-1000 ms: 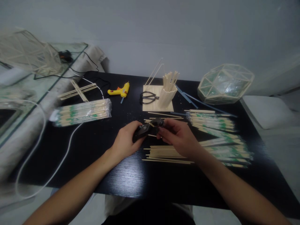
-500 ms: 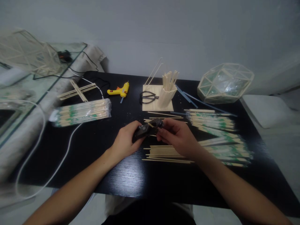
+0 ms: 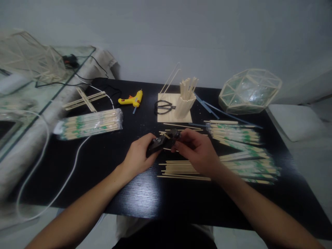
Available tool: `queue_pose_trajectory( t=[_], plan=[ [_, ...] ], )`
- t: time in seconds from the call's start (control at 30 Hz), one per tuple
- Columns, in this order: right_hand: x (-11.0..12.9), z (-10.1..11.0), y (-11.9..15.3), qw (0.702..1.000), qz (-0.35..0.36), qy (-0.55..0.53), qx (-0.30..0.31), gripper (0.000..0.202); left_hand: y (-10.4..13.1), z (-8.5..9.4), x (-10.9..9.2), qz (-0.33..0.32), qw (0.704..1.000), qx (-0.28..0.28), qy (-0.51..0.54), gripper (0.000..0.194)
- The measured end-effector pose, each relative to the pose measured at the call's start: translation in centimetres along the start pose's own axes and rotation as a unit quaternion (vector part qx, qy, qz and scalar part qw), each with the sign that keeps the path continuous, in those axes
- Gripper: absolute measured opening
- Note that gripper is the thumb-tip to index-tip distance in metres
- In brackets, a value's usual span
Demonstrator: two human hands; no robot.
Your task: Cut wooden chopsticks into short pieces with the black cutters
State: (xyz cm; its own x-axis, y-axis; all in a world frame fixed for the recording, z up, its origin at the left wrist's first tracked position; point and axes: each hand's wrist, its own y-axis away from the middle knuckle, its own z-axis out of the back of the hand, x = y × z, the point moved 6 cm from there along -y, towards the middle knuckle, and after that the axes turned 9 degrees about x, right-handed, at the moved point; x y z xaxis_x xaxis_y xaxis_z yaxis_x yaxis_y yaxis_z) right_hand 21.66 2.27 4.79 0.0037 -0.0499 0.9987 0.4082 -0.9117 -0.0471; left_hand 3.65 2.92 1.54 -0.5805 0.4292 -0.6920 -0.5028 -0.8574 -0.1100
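Above the middle of the table, my left hand [image 3: 139, 154] is closed around the left end of a dark, uneven black object [image 3: 159, 143] whose kind I cannot make out. A short pale piece [image 3: 167, 136] shows against its top. My right hand [image 3: 198, 148] has its thumb and fingers pinched at the object's right end, and they partly hide it. Loose wooden sticks [image 3: 178, 168] lie in a row below my hands. A few more thin sticks [image 3: 183, 127] lie just beyond the object.
Behind my hands, a stick-built holder [image 3: 184, 105] full of sticks and black-handled scissors [image 3: 164, 108] rest on a wooden base [image 3: 166, 119]. A yellow glue gun [image 3: 131, 100], wrapped stick bundles [image 3: 93, 123], a white cable [image 3: 75, 166] and a faceted stick frame [image 3: 250, 91] surround them.
The black object has tipped slightly, its right end a little higher. My right hand has shifted up a little with it. My left hand stays about where it was.
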Motion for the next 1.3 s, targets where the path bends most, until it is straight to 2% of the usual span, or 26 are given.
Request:
queue_pose_trajectory(
  t=[0.3,0.53,0.7,0.9,1.3],
  plan=[
    [0.03,0.10,0.11,1.000,-0.019,0.013,0.011,0.027,-0.26,0.04,0.01,-0.006,1.000,0.007,-0.004,0.005],
    [-0.56,-0.12,-0.13,0.993,-0.034,-0.085,0.069,0.032,-0.35,0.17,-0.27,-0.018,1.000,0.017,0.006,0.009],
    [-0.79,-0.39,-0.13,0.986,-0.063,-0.121,0.094,0.032,-0.43,0.22,-0.42,-0.023,1.000,0.021,0.002,0.002],
    [-0.86,-0.44,-0.03,0.987,-0.064,-0.116,0.088,0.032,-0.48,-0.06,-0.05,-0.014,0.999,0.036,0.004,0.013],
    [-0.49,-0.70,-0.17,0.988,-0.065,-0.119,0.077,0.036,-0.40,-0.04,0.24,-0.006,1.000,0.030,-0.002,0.017]
  ],
)
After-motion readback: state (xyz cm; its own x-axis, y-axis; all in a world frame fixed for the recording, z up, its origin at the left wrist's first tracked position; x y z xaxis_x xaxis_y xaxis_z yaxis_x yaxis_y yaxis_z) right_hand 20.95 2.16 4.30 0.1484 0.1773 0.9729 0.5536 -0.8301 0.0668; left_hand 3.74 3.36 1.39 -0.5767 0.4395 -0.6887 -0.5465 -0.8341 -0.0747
